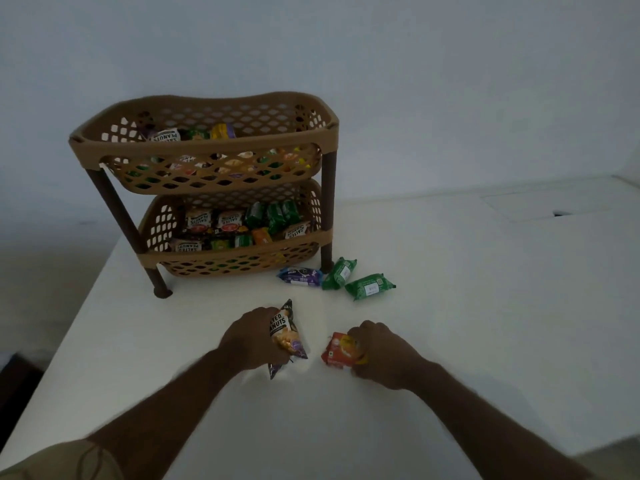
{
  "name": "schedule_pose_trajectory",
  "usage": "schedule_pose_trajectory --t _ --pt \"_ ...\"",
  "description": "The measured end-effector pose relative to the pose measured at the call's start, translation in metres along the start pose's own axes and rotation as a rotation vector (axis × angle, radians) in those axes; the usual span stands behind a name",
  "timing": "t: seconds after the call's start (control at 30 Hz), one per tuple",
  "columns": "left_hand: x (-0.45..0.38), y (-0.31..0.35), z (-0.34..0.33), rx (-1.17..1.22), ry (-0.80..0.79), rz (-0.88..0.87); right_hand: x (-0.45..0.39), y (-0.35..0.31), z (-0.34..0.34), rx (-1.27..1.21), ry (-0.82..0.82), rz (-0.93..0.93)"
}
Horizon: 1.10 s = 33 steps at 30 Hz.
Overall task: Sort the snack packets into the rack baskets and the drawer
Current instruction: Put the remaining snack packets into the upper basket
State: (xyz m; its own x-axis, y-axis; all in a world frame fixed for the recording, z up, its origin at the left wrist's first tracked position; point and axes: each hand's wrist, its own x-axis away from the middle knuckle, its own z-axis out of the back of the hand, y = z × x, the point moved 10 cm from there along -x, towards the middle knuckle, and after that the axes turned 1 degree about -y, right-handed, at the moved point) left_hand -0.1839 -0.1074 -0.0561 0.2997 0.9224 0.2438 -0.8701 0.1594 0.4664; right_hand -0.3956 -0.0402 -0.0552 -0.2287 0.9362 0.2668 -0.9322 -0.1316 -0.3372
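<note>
Left hand (252, 339): your fingers are curled shut around a salted peanuts packet (286, 336), which stands tilted with its lower corner close to the table (450, 306).
Peanuts label: "LTED" over "ANUTS" reads on the white panel; the first letters are hidden by your fingers.
Right hand (379, 355): your fingers are closed over the right end of an orange-red packet (337, 351), which sits low at the table surface; whether it touches the table cannot be told.
Orange-red packet label: a round logo shows, but the writing is too small to read.
Loose packets: at 1 o'clock from your hands, near the rack's front right leg, lie a purple packet (300, 276) and two green packets (340, 273) (370, 286), each green one with a white sticker that cannot be read.
Rack (204, 147): a tan two-tier basket rack on dark brown legs stands at 11 o'clock from your hands.
Upper basket (214, 168): it holds a "SALTED PEANUTS" packet seen upside down, plus green and yellow packets.
Lower basket (239, 261): it holds several "SALTED PEANUTS" packets, a row of green packets and an orange one.
Drawer: not seen in this view.
</note>
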Motion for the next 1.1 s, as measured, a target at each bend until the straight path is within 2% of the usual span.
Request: schedule_pose_trajectory --t 0.17,0.4,0.53,0.67,0.87,1.1 --pt "0.007 0.005 0.030 0.020 0.101 -0.042 -0.014 -0.009 0.038 -0.105 0.152 0.018" --pt "0.023 0.070 0.148 0.043 0.371 -0.253 -0.016 -0.055 0.176 -0.467 0.567 0.183" --pt "0.042 0.118 0.224 0.003 0.543 -0.373 -0.010 -0.086 0.241 -0.711 0.682 0.340" --pt "0.052 0.140 0.287 0.041 0.661 -0.421 -0.015 -0.095 0.286 -0.836 0.759 0.376" --pt "0.005 0.143 0.361 0.028 0.660 -0.371 -0.050 -0.102 0.351 -0.781 0.872 0.343" --pt "-0.098 0.133 0.396 -0.212 0.573 -0.275 -0.127 -0.111 0.395 -0.664 0.814 0.152"
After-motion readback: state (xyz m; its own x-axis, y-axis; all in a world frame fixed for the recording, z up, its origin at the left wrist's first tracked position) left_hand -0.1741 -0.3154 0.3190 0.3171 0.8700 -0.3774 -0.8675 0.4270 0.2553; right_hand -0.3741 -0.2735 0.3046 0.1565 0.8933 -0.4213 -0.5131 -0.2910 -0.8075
